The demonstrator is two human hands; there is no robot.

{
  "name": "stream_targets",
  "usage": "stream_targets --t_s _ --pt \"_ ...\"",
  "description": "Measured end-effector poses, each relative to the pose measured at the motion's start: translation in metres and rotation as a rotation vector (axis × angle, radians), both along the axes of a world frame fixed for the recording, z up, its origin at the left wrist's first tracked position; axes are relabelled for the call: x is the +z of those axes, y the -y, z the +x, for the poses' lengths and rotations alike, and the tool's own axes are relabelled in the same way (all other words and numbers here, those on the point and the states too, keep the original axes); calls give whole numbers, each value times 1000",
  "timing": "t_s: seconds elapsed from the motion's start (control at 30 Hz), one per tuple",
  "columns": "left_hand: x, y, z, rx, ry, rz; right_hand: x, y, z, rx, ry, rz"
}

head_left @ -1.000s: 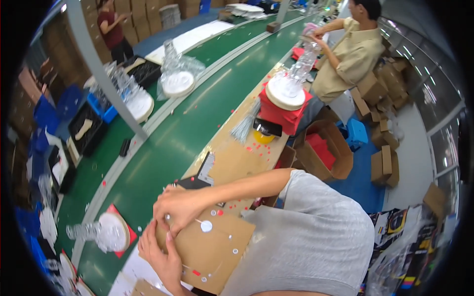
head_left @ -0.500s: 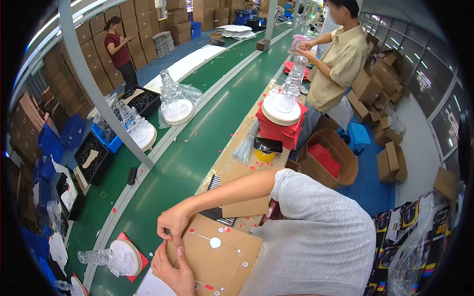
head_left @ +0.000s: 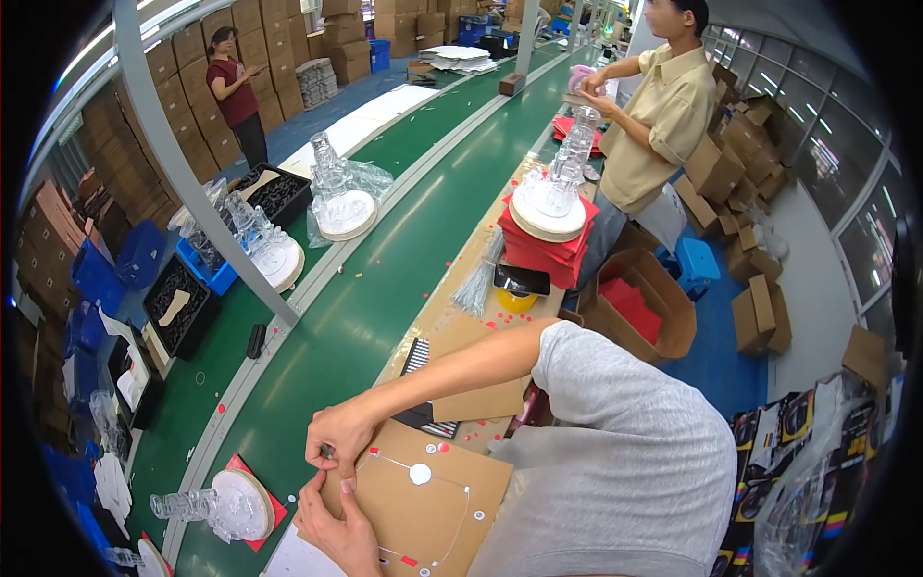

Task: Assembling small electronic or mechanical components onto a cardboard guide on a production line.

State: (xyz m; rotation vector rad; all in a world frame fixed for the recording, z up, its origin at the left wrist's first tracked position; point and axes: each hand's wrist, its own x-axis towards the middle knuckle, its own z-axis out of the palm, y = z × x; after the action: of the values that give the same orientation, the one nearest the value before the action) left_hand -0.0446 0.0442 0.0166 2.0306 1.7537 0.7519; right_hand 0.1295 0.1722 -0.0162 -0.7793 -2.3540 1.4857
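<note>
A brown cardboard sheet (head_left: 452, 505) lies in front of me, with a thin white cord running over it. On the sheet sit a white disc (head_left: 420, 473), small red tabs (head_left: 409, 561) and several small white rings (head_left: 479, 515). At its left edge, my right hand (head_left: 342, 435) bends down in a closed pinch. My left hand (head_left: 336, 531) comes up from below, its thumb and fingers pressed together close to the right fingertips. What the fingertips hold is too small and covered to make out. A white sheet (head_left: 298, 556) shows beneath the cardboard.
Left of the cardboard, a clear ornament with a round white base (head_left: 242, 505) lies on red paper on the green conveyor (head_left: 336, 337). Farther up the bench are a phone (head_left: 521, 281), grey strands (head_left: 478, 284) and a red stack (head_left: 543, 252) under another ornament. A co-worker (head_left: 663, 125) stands beyond.
Both hands stay at the same edge of the cardboard, with only a slight shift of the fingers. The co-worker's head and arms have moved a little.
</note>
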Motion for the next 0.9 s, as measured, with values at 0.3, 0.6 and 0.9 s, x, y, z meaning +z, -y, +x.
stream_targets --t_s 0.3,0.6,0.9 --pt "-5 2 -7 -33 -61 67 -4 16 6 -62 -91 99" --pt "-2 -3 -10 -135 -122 1 0 16 14 -29 -134 89" --pt "5 -53 -47 -260 177 -552 -5 15 4 31 -117 149"
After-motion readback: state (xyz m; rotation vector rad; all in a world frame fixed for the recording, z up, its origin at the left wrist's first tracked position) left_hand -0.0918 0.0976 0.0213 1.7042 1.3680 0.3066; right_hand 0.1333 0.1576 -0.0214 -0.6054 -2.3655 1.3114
